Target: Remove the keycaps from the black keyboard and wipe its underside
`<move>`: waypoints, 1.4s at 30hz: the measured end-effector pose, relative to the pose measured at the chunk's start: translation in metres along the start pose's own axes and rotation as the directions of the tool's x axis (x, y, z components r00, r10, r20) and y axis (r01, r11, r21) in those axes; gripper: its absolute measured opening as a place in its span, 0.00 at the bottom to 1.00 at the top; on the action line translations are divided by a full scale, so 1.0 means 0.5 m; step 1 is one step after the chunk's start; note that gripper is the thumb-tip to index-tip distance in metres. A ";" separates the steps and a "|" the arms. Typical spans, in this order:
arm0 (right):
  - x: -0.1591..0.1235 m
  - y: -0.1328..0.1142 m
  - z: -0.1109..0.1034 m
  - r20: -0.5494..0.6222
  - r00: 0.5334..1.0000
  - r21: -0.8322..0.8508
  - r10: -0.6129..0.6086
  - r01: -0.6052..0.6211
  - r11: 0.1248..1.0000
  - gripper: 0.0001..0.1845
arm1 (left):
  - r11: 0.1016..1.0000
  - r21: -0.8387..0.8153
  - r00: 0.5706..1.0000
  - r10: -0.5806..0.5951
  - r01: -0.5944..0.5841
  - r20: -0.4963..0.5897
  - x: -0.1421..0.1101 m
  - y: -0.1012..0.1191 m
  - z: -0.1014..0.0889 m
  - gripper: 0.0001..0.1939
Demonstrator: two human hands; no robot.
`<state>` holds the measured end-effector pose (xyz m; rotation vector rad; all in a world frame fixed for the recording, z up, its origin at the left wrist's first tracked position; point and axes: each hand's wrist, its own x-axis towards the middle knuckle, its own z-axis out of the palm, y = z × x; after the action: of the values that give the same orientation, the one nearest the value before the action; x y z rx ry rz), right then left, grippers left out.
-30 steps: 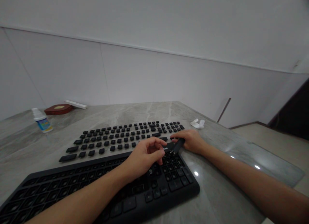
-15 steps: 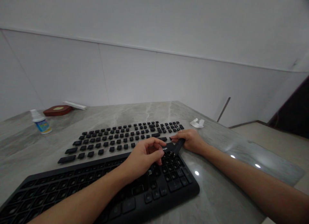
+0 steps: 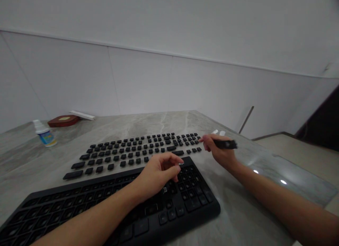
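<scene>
Keyboard (image 3: 152, 212), black, many sockets (image 3: 79, 195) bare, beneath left hand (image 3: 157, 174), loosely curled, contents indiscernible; black keycaps (image 3: 130, 155) rowed beyond it; right hand (image 3: 216, 152) grips black tool (image 3: 226, 144).

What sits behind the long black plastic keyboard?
Behind the keyboard, rows of small black keycaps lie on the grey marbled table. Whatever the bare left hand covers there cannot be seen.

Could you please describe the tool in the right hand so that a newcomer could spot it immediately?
Beyond the far right corner of the black keyboard is the right hand. The black tool juts rightward from it, gripped, while nearby keycaps lie loose.
</scene>
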<state>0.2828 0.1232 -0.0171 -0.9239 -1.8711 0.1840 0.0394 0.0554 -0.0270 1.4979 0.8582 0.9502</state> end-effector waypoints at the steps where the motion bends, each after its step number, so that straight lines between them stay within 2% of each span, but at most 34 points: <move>1: 0.003 -0.023 0.003 -0.031 0.999 0.045 0.016 -0.015 0.999 0.28 | 1.000 0.013 1.000 0.000 0.000 0.004 0.001 -0.003 0.000 0.12; 3: 0.003 -0.068 0.019 -0.043 0.997 0.234 0.059 -0.047 0.971 0.28 | 0.999 0.033 1.000 0.007 -0.008 0.015 0.002 -0.008 0.000 0.14; 5: -0.006 -0.102 0.047 0.019 0.996 0.412 0.084 -0.084 0.907 0.29 | 0.998 0.047 0.999 0.027 -0.028 0.027 0.001 -0.010 0.001 0.16; 6: -0.014 -0.112 0.062 0.057 0.994 0.450 0.088 -0.104 0.887 0.30 | 0.997 0.064 0.999 0.035 -0.037 0.034 -0.001 -0.010 0.002 0.17; 8: -0.034 -0.123 0.087 0.125 0.991 0.454 0.058 -0.109 0.884 0.31 | 0.991 0.127 0.998 0.047 -0.052 0.046 -0.005 -0.006 0.005 0.13; 10: -0.054 -0.125 0.099 0.184 0.983 0.430 -0.023 -0.060 0.901 0.31 | 0.972 0.225 0.997 0.056 -0.068 0.059 -0.010 -0.001 0.008 0.06; 12: -0.066 -0.124 0.097 0.221 0.969 0.434 -0.109 0.003 0.901 0.31 | 0.937 0.336 0.995 0.078 -0.096 0.068 -0.014 0.004 0.012 0.07; 14: -0.071 -0.125 0.087 0.240 0.960 0.470 -0.144 0.015 0.883 0.32 | 0.902 0.415 0.993 0.100 -0.119 0.067 -0.017 0.007 0.016 0.05; 19: -0.071 -0.132 0.072 0.279 0.957 0.542 -0.084 -0.085 0.836 0.34 | 0.866 0.472 0.986 0.154 -0.164 0.060 -0.020 0.008 0.020 0.03; 23: -0.070 -0.125 0.079 0.323 0.946 0.648 -0.038 -0.192 0.737 0.33 | 0.882 0.415 0.973 0.177 -0.222 0.146 -0.021 0.006 0.017 0.03; 25: -0.069 -0.117 0.081 0.319 0.948 0.666 -0.017 -0.211 0.716 0.32 | 0.890 0.395 0.970 0.175 -0.229 0.168 -0.022 0.006 0.017 0.05; 27: -0.066 -0.112 0.080 0.312 0.950 0.649 -0.028 -0.191 0.736 0.32 | 0.881 0.412 0.970 0.180 -0.231 0.161 -0.021 0.005 0.017 0.04; 32: -0.059 -0.113 0.068 0.269 0.958 0.510 -0.100 -0.053 0.858 0.34 | 0.859 0.463 0.976 0.176 -0.217 0.130 -0.022 0.007 0.019 0.04; 35: -0.060 -0.116 0.065 0.251 0.966 0.472 -0.067 -0.061 0.879 0.34 | 0.857 0.428 0.952 0.205 -0.287 0.228 -0.028 0.018 0.019 0.05; 39: -0.062 -0.116 0.069 0.231 0.972 0.444 -0.051 -0.058 0.894 0.34 | 0.866 0.318 0.879 0.240 -0.385 0.412 -0.034 0.035 0.020 0.19; 42: -0.056 -0.115 0.069 0.238 0.969 0.391 -0.067 -0.032 0.920 0.32 | 0.902 0.262 0.887 0.220 -0.344 0.406 -0.034 0.037 0.020 0.19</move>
<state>0.2305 0.0736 -0.0252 -0.6253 -1.9680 0.6670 0.0417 0.0336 -0.0113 2.0596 0.5421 0.7163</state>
